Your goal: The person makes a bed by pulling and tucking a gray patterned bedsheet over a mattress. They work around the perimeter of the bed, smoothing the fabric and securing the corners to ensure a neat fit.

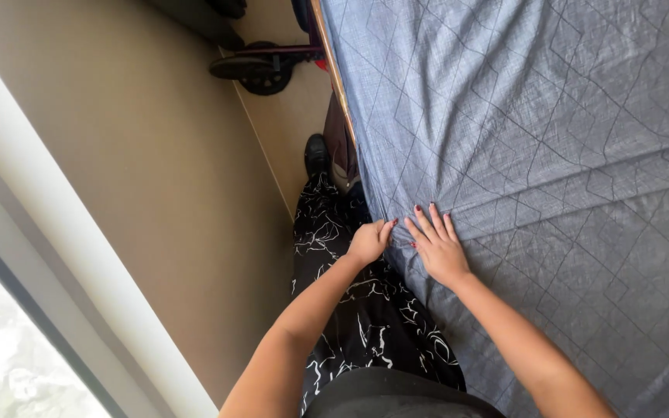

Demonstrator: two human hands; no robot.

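Nearest to us, two bare forearms reach forward over patterned black-and-white trousers [365,310]. The left hand [369,241] is curled at the side edge of the mattress, its fingers closed on the hanging edge of the grey-blue quilted sheet [551,155]; we cannot tell how much cloth lies inside the grip. Just beside it, to its right, the right hand [437,246] lies flat on top of the sheet, fingers spread and pressed onto the fabric near the same edge. We judge the step in hand to be tucking or smoothing the sheet along the bedside: one hand pins the top surface, the other works the overhang. The next move, as we read it, calls for a downward and inward pull by the left hand while the right keeps its pressure, since creases radiate from the right hand across the bed. Beyond the hands, a black shoe [317,153] stands on the tan floor [195,193] left of the bed. Farther off, a wheeled frame [261,68] rests near the bed's far corner. No containers are in view.
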